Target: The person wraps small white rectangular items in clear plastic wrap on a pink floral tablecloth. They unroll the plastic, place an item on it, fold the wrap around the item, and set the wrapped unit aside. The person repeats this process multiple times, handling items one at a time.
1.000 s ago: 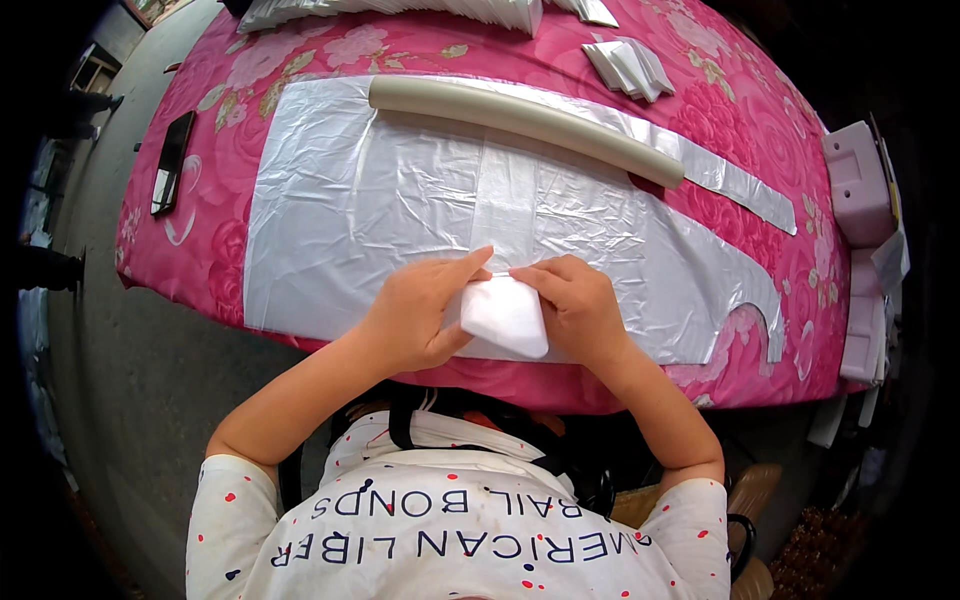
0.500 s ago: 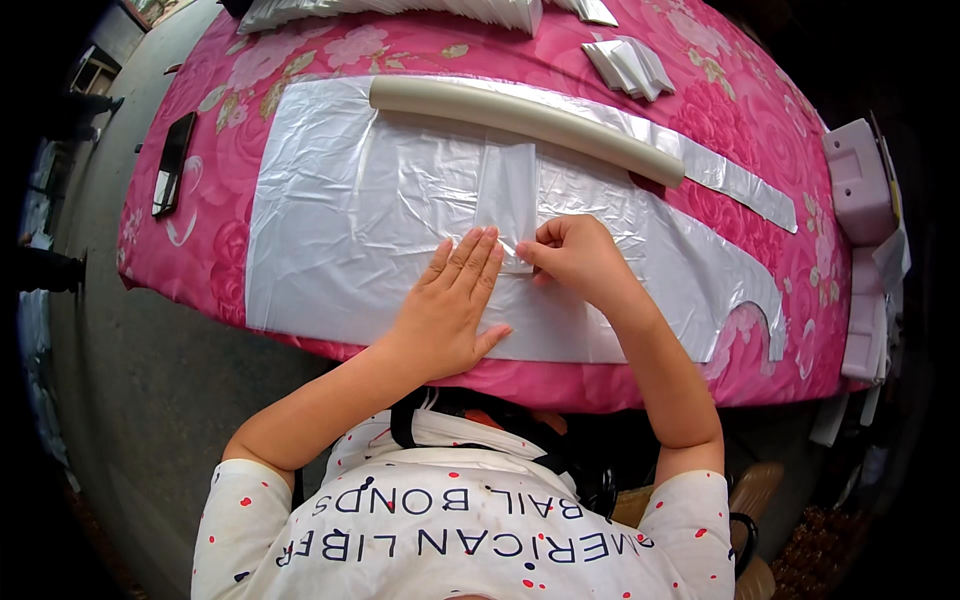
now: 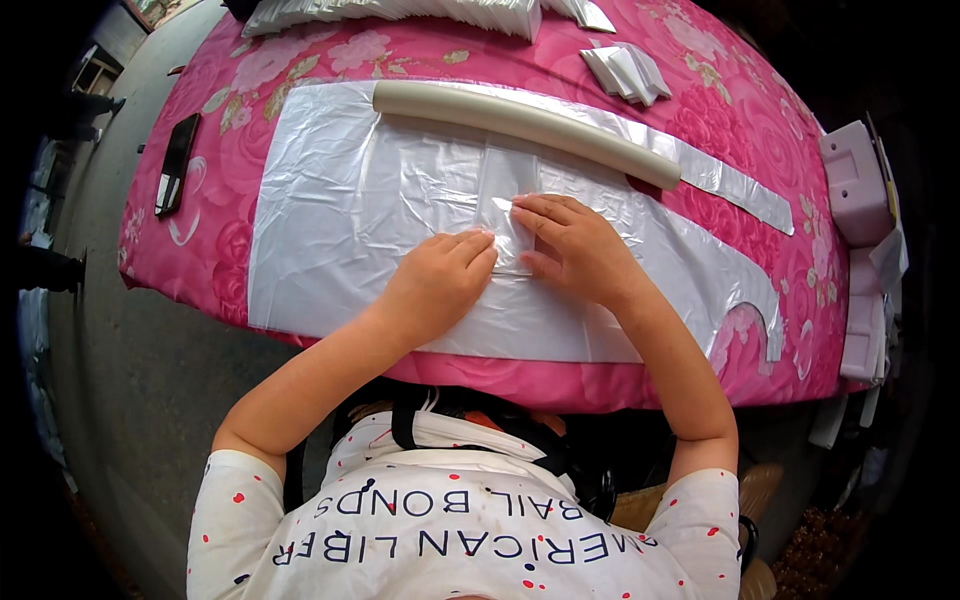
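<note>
Pink floral table [image 3: 300, 60], clear plastic sheet [image 3: 350, 220] spread below the pale foam tube [image 3: 520, 125]. Your left hand [image 3: 435, 285], loosely curled, and right hand [image 3: 575, 250], fingers flat, press a folded strip [image 3: 510, 215] beneath the tube: flattening step. Next, crease firmly. Half a second ago, your left hand lay open-palmed.

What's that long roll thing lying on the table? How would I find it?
Look at the table with the pink flowered cloth and the big clear plastic sheet spread over it. Along the sheet's far edge, beyond the left hand and right hand, lies the long pale tube. It is the only round, stick-shaped thing; everything near it is flat.
</note>
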Available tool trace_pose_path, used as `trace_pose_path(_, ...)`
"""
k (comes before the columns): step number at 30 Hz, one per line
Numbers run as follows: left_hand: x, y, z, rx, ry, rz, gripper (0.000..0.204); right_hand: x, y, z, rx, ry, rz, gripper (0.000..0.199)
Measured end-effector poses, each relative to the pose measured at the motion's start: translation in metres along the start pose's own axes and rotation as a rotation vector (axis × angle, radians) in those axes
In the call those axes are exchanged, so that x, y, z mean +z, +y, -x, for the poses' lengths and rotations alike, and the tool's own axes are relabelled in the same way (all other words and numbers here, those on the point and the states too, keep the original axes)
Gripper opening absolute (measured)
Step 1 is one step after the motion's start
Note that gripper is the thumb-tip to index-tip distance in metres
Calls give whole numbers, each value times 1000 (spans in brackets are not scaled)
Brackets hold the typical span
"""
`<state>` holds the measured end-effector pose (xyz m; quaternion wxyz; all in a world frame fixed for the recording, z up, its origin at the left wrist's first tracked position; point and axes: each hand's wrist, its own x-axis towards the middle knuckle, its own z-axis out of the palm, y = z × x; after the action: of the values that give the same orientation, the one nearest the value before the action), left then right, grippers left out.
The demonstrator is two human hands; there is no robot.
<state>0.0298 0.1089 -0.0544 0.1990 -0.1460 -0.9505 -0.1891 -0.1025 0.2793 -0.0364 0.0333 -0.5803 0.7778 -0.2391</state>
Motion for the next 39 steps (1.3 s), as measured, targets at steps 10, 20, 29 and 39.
trace_pose_path(10, -4, 1, -3, -3, -15, 73, 12, 4, 6, 0, -26, 100, -33, 36)
trace_pose_path(20, -35, 18, 33, 140, -85, 268, 39, 11, -45, 48, -85, 121, -77, 27)
trace_pose_path(29, -17, 15, 19, -504, -193, 459, 50, 8, -44, 33, 613, 54, -545, 15)
trace_pose_path(39, -30, 6, -17, -912, -214, 751, 73, -5, -25, -2, 977, -247, -685, 29)
